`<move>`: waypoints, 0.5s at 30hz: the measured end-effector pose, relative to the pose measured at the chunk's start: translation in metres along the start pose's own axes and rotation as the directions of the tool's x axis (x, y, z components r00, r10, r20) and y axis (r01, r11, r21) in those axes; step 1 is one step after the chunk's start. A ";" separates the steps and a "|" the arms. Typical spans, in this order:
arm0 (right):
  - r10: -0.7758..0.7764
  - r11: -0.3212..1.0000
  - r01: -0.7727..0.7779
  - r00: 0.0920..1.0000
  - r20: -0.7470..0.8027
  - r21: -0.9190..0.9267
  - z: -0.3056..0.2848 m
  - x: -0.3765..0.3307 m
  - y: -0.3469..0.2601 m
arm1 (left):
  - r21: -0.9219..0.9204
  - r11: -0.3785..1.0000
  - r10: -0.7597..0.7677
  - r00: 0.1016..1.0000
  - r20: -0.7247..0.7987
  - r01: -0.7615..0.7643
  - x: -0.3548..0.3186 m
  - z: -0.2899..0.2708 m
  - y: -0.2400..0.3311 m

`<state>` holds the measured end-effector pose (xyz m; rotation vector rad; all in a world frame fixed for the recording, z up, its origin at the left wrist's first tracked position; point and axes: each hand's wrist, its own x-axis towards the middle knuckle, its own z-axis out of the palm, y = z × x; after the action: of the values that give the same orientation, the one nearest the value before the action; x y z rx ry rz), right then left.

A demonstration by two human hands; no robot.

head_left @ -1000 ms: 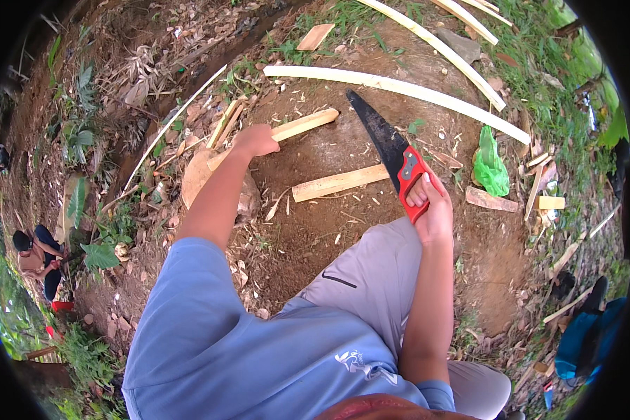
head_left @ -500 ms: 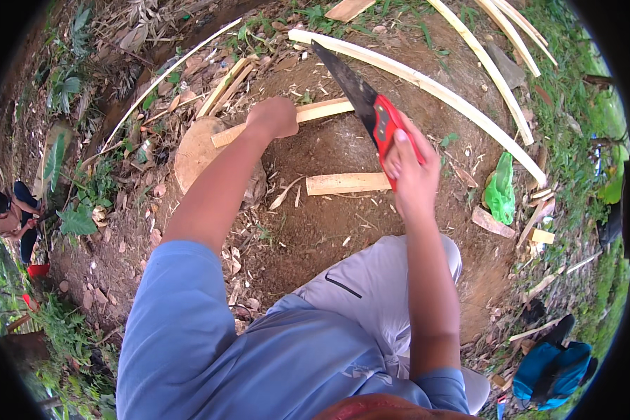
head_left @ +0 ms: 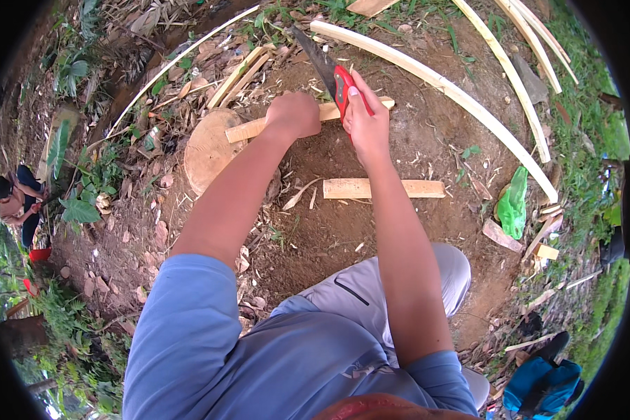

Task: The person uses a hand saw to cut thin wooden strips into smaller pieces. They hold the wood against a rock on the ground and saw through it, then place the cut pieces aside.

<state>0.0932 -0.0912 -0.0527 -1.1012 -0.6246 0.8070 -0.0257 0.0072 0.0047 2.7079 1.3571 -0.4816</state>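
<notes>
Our left hand (head_left: 295, 114) is closed around the wooden slat (head_left: 259, 127) resting on the round log block (head_left: 208, 149). Our right hand (head_left: 365, 124) grips the red-handled saw (head_left: 327, 72), blade set against the slat.

This was an outdoor work spot, a patch of bare brown earth (head_left: 343, 231) ringed by grass (head_left: 588, 161) and leafy plants (head_left: 84, 203). Long split bamboo strips (head_left: 455, 94) curved across the ground, short cut wooden slats (head_left: 383, 188) and shavings lay scattered, and a round stump (head_left: 206, 150) served as a chopping block. Another person (head_left: 17, 203) crouched off among the greenery at the left edge.
</notes>
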 end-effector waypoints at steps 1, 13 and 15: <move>0.021 0.998 -0.022 0.999 0.028 0.061 -0.004 -0.001 0.001 | -0.006 1.000 -0.007 1.000 0.013 0.007 0.000 0.001 0.000; 0.072 0.983 -0.081 0.995 0.064 0.163 -0.019 -0.006 -0.007 | 0.005 0.999 -0.046 0.998 0.037 0.046 0.004 0.003 0.004; 0.056 0.992 -0.061 0.997 0.047 0.112 -0.017 -0.009 -0.006 | 0.002 0.998 -0.056 0.998 0.025 0.056 0.005 0.004 0.004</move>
<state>0.1028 -0.1089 -0.0529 -1.0044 -0.5782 0.9088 -0.0208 0.0077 -0.0011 2.6620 1.4301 -0.5195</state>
